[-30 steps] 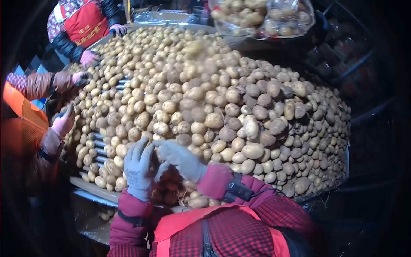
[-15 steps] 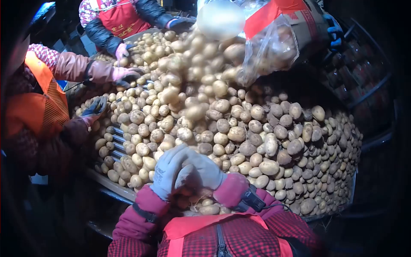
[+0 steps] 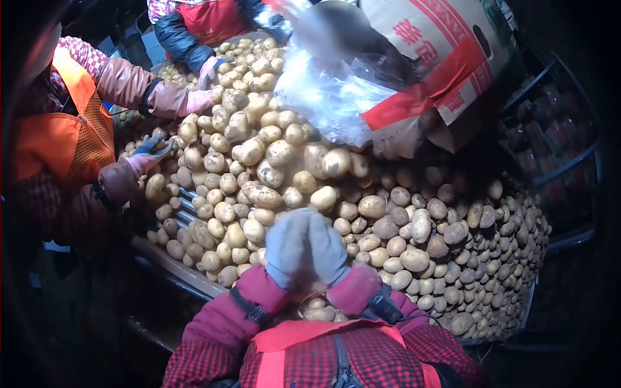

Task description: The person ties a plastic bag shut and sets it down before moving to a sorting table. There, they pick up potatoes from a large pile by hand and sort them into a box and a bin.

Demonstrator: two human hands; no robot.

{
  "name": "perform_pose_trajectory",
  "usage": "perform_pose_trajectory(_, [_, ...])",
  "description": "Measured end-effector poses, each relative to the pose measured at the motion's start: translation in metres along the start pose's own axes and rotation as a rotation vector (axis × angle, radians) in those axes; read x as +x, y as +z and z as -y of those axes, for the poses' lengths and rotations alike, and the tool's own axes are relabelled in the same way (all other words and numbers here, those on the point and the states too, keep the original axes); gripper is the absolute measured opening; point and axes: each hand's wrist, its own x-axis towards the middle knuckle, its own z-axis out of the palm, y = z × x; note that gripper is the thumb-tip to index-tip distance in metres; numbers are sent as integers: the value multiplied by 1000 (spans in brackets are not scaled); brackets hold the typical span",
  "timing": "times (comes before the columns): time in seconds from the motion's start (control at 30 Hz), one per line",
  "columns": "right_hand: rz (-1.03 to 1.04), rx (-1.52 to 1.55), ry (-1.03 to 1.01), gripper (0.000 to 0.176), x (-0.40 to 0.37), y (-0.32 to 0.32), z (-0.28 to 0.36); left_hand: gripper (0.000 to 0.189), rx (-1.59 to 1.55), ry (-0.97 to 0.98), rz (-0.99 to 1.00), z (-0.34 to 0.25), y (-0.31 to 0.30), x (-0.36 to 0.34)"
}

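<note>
In grey-white work gloves, my left hand (image 3: 287, 249) and my right hand (image 3: 328, 251) meet over the near side of the potato heap. Their palms face each other and the slightly blurred fingers point forward, stretched out. No potato shows in either hand. Potatoes (image 3: 262, 196) lie directly in front of the hands, some pale and clean, others coated in soil. A few more potatoes (image 3: 319, 313) sit in the gap between my wrists and my chest.
A big printed carton (image 3: 446, 58) with a clear plastic liner (image 3: 336, 97) is tipped over the heap from the back. Co-workers' gloved hands (image 3: 152, 154) touch potatoes at the left. Metal bars (image 3: 186, 210) show beneath the potatoes; a rim (image 3: 174, 271) borders the heap.
My hands have gone from overlapping to side by side, palms facing. The carton has tipped further over and its liner hangs lower. More potatoes have spread over the middle.
</note>
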Motion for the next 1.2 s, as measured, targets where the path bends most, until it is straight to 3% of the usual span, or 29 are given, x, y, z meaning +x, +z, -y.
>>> perform_pose_trajectory(0.03, [-17,22,-168,31,2,5,-19,28,-117,-135,-70,4,3,0])
perform_pose_trajectory(0.07, [-42,-17,-250,30,1,6,-22,26,-78,-75,-106,5,6,1])
perform_pose_trajectory(0.13, [-16,21,-265,30,1,6,-13,26,-100,-74,-93,3,5,4])
perform_pose_trajectory(0.2, [81,173,-122,30,2,1,3,28,-120,-121,-58,-1,2,6])
perform_pose_trajectory(0.3, [186,149,-204,29,3,-1,-4,34,-277,-191,-54,2,-3,13])
perform_pose_trajectory(0.33, [210,118,-199,30,1,-1,-2,39,-403,-299,-20,7,-10,17])
perform_pose_trajectory(0.43, [225,176,-265,32,3,7,2,40,-210,-164,-85,6,-27,24])
perform_pose_trajectory(0.47, [261,191,-206,38,7,6,-3,46,43,-164,-101,-4,-34,17])
perform_pose_trajectory(0.57, [281,742,234,45,7,-2,12,52,275,36,42,-2,-43,5])
perform_pose_trajectory(0.6, [343,645,118,47,8,-5,9,61,391,-11,198,-30,-47,4])
perform_pose_trajectory(0.63, [391,553,-2,50,9,-8,6,69,521,92,334,-32,-50,7])
perform_pose_trajectory(0.7, [408,543,201,51,11,-4,7,73,640,198,331,-12,-49,1])
perform_pose_trajectory(0.8, [427,654,237,52,9,-1,11,73,658,111,302,-9,-46,0])
perform_pose_trajectory(1.0, [496,934,334,50,5,-4,7,57,679,215,141,-13,-40,-4])
perform_pose_trajectory(1.07, [480,700,110,49,3,-1,-4,51,645,205,134,-16,-40,-5])
perform_pose_trajectory(1.13, [480,713,141,48,3,-1,-6,48,636,205,132,-16,-40,-6])
perform_pose_trajectory(1.2, [497,975,426,47,3,-2,-2,48,654,213,135,-12,-42,-8])
